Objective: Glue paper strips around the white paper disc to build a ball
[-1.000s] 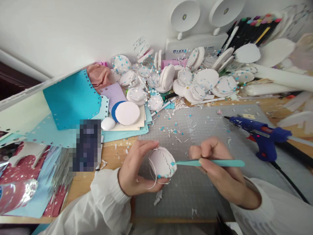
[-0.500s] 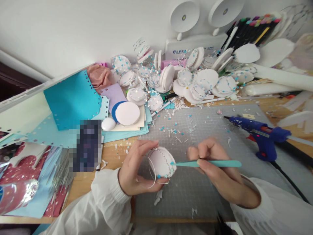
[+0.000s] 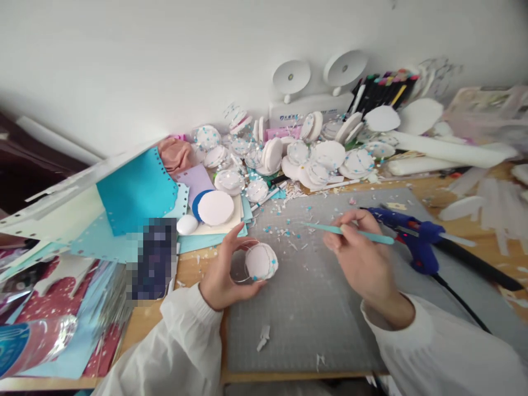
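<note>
My left hand (image 3: 229, 272) curls round a white foam disc (image 3: 259, 260) with thin wire loops about it and small blue pieces on its edge. Thumb and fingers grip it from the left side. Between the fingertips of my right hand (image 3: 363, 253) is a pair of turquoise tweezers (image 3: 365, 234), whose tip points left over the grey cutting mat (image 3: 297, 330). The tweezers are apart from the disc. Small blue bits (image 3: 293, 233) and paper scraps lie on the mat below the tip; whether the tip holds anything is too small to tell.
A blue glue gun (image 3: 416, 236) lies on the mat's right, its cord running forward. Several decorated white discs (image 3: 272, 155) are heaped along the wall beside a white twin-head lamp (image 3: 309, 107). Coloured sheets (image 3: 127, 192), a blurred dark item (image 3: 154, 261) and a plastic bottle (image 3: 41, 341) occupy the left.
My right hand has drawn the tweezers away from the disc, up and right, toward the blue bits. My left hand still holds the disc. The view has tilted up.
</note>
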Available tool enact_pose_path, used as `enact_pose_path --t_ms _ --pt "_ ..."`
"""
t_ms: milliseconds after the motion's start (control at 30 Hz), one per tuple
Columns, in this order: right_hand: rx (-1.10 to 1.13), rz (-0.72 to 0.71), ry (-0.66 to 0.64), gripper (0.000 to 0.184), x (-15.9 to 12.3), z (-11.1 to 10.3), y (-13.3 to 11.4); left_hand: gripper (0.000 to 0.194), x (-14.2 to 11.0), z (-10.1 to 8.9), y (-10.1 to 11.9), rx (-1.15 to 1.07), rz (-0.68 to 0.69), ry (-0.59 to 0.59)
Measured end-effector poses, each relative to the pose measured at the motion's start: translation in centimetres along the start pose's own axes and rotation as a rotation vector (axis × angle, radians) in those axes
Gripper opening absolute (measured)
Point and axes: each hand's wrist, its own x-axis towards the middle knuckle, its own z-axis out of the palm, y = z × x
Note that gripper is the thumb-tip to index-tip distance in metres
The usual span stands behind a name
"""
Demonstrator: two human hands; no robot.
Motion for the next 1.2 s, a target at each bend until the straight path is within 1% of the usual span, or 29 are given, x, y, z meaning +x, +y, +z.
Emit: enact_pose_path --t_ms 133,233,300,400,567,667,733,800,867,933,1000,1033,1133,1200 --pt "-0.165 -0.056 0.034 0.009 0.2 -0.3 0.6 0.101 0.1 -0.5 -0.1 0.085 -0.048 -0.047" --pt "-0.308 -0.133 0.092 0.009 0.3 -0.4 0.4 0.102 0.1 -0.8 0.1 0.158 -0.028 -0.084" --pt "-0.365 -0.199 0.102 0.008 0.4 -0.3 0.2 0.102 0.2 -0.9 0.2 0.223 -0.02 -0.117" --pt "-0.442 -0.227 0.062 0.009 0.5 -0.3 0.3 0.102 0.3 -0.8 0.4 0.293 -0.014 -0.166" --pt "-0.687 -0.288 -0.073 0.01 0.7 -0.4 1.9 0.102 0.6 -0.5 0.7 0.319 0.045 -0.199" --pt "-0.729 -0.304 -0.135 0.006 0.9 -0.2 2.6 0.108 0.7 -0.7 1.0 0.335 0.057 -0.223" --pt "-0.745 -0.314 -0.161 0.006 0.9 -0.1 2.9 0.112 0.5 -1.2 1.3 0.333 0.065 -0.226" --pt "-0.755 -0.322 -0.176 0.006 1.0 -0.1 3.2 0.107 0.3 -2.0 1.8 0.311 0.08 -0.194" --pt "-0.759 -0.324 -0.182 0.005 1.0 -0.1 3.6 0.087 -0.1 -2.8 2.5 0.264 0.084 -0.122" --pt "-0.76 -0.317 -0.183 0.005 1.0 -0.1 3.9 0.052 -0.5 -3.6 3.3 0.208 0.059 -0.013" --pt "-0.757 -0.306 -0.176 0.005 1.1 -0.1 4.0 0.017 -0.7 -3.9 4.0 0.135 0.017 0.106" --pt "-0.752 -0.3 -0.168 0.005 1.1 -0.1 4.0 0.012 -0.7 -3.8 4.2 0.089 0.002 0.156" --pt "-0.729 -0.284 -0.131 0.004 1.1 -0.1 3.5 0.025 -0.2 -3.1 4.6 -0.053 -0.011 0.263" --pt "-0.711 -0.279 -0.103 0.006 1.0 -0.1 2.8 0.031 0.3 -2.4 4.5 -0.096 -0.01 0.298"
